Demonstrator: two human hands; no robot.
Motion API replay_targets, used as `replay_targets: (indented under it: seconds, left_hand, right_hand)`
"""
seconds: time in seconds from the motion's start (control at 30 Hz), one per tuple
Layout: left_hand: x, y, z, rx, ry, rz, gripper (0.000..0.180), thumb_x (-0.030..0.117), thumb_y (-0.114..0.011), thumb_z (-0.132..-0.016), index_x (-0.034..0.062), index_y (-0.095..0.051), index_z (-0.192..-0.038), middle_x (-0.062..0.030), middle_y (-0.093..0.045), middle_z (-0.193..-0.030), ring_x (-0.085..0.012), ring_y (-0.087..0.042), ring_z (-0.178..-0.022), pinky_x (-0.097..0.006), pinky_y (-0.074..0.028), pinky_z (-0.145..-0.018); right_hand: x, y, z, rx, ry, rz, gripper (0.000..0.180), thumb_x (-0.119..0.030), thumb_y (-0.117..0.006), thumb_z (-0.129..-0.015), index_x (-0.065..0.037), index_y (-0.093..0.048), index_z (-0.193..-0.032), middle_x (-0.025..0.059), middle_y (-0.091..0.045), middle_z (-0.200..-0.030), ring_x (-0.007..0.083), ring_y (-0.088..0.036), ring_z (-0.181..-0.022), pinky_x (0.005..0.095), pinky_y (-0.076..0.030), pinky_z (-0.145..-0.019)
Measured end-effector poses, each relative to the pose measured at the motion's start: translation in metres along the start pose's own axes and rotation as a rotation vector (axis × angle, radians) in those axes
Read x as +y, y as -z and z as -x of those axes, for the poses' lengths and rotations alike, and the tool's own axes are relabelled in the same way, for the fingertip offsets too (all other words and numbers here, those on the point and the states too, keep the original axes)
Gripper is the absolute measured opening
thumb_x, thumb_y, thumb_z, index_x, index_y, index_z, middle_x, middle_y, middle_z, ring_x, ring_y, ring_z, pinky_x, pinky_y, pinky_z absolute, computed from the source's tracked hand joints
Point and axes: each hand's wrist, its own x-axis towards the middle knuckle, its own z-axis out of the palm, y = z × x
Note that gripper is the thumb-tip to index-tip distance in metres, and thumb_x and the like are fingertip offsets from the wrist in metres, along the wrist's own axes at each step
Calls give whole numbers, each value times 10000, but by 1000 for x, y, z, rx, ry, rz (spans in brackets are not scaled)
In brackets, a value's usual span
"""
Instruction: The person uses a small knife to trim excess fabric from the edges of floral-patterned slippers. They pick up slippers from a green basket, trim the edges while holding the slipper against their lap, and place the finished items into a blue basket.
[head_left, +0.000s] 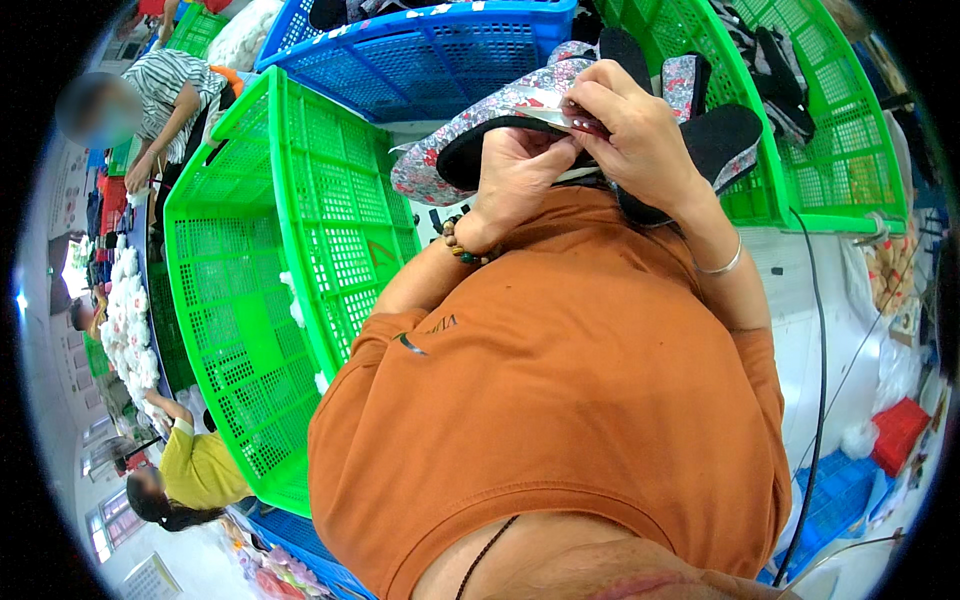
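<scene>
Head view looks down over an orange shirt (pixel 600 400) to a floral fabric slipper (pixel 470 130) with a black inner lining, held close to the person's chest between both hands. On the slipper lies a small silvery tag (pixel 545 110), pinched at its right end by the right hand (pixel 640 135); that grip is closed tight on the tag, thumb and forefinger pressed together. The left hand (pixel 515 175) cups the slipper from below, fingers curled around its black opening, so this grip is closed on the slipper itself. A beaded bracelet (pixel 462 245) circles the left wrist and a thin silver bangle (pixel 722 265) the right.

A second slipper (pixel 715 140) of the same floral cloth, black inside, sits just behind the right hand, partly hidden by it.

Beyond the hands stands a blue plastic crate (pixel 430 55), flanked by a green crate (pixel 270 290) on the person's left, tilted with its open side showing a few white scraps, and another green crate (pixel 830 130) on the right holding dark items. A black cable (pixel 822 330) runs down the white bench (pixel 800 290) on the right.

Far left, other people work beside heaps of white pieces (pixel 130 320): one in a striped top (pixel 175 85), one in a yellow shirt (pixel 200 465).
</scene>
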Motion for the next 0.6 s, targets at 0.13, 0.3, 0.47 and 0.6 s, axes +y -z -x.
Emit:
replay_targets:
  seconds: [0.13, 0.3, 0.47, 0.6]
  left_hand:
    - [8, -3, 0, 26, 3, -6, 121, 43, -633, -848, -36, -653, -937, -11, -642, -843, -39, -546, -714, -193, -452, -606]
    - [5, 2, 0, 32, -38, 15, 98, 33, -632, -849, -31, -659, -918, -16, -652, -849, -47, -556, -704, -195, -449, -590]
    - [13, -1, 0, 46, -33, 32, 113, 30, -626, -852, -28, -669, -938, -33, -664, -872, -40, -562, -717, -192, -443, -599]
    - [7, 3, 0, 13, -35, -4, 118, 16, -624, -847, -32, -672, -944, -39, -669, -881, -43, -568, -726, -191, -445, -611]
  right_hand:
    - [9, 3, -2, 122, -33, 66, 99, -61, -607, -775, -39, -548, -852, 110, -544, -854, 298, -575, -688, 371, -476, -603]
    - [18, 28, 9, 77, -256, 179, 351, -341, -626, -853, -18, -552, -737, 116, -518, -686, 316, -526, -592, 366, -437, -537]
    - [7, 26, 28, -28, -101, 219, 404, -434, -608, -832, -43, -567, -742, 96, -520, -697, 288, -551, -575, 353, -431, -476]
    - [4, 21, 26, -50, -32, 336, 393, -452, -602, -819, -74, -558, -720, 52, -509, -682, 235, -555, -557, 319, -428, -453]
